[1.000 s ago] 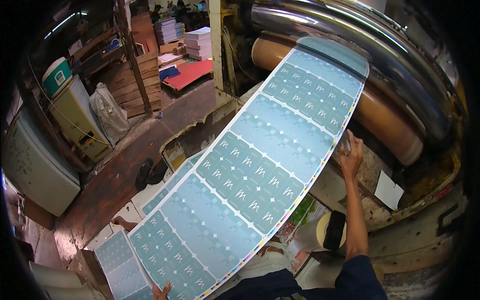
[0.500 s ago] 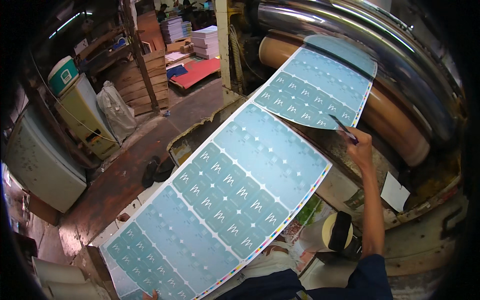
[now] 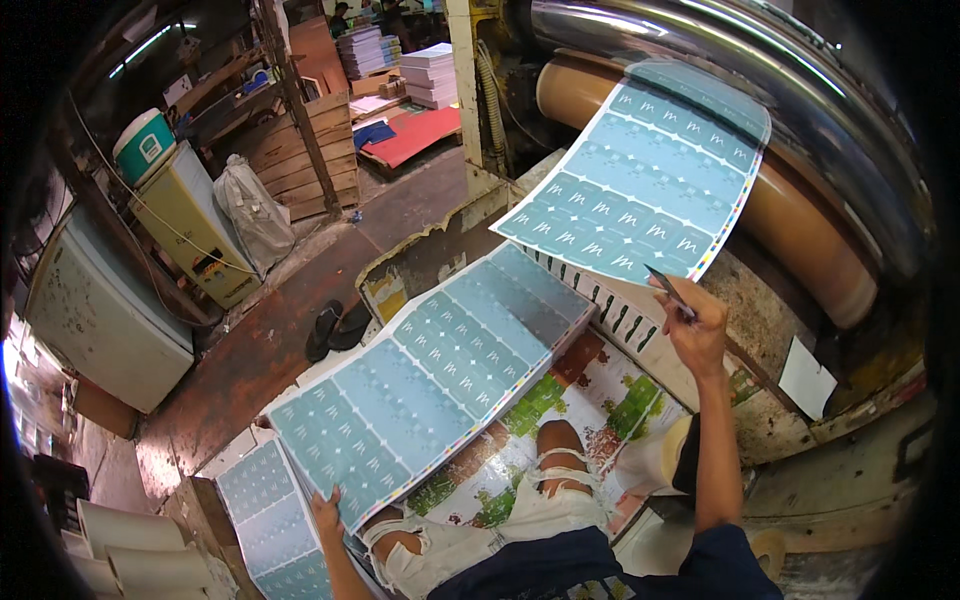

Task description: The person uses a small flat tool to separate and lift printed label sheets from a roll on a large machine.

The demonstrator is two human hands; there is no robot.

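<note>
My right hand (image 3: 694, 325) is closed around a slim, dark pointed blade with a handle, like a knife (image 3: 668, 288). Its tip lies by the lower edge of a blue-green printed sheet (image 3: 628, 212) hanging from the rollers. A separate printed sheet (image 3: 420, 375) slopes down toward my lap, its far part on a stack of sheets. At this sheet's near edge my left hand (image 3: 326, 513) pinches the border. More printed sheets (image 3: 262, 505) lie beneath at the lower left.
A large shiny metal roller (image 3: 700, 50) and a brown roller (image 3: 815, 240) stand at the far right. Colourful printed sheeting (image 3: 520, 440) lies before my knees. Black sandals (image 3: 338, 330) rest on the floor, left of a low ragged-edged panel (image 3: 385, 290). A cooler (image 3: 145, 145) tops a cabinet.
The separate sheet has shifted down and away from the hanging one, uncovering the printed sheeting. More of the hanging sheet shows. My left hand has come further into view.
</note>
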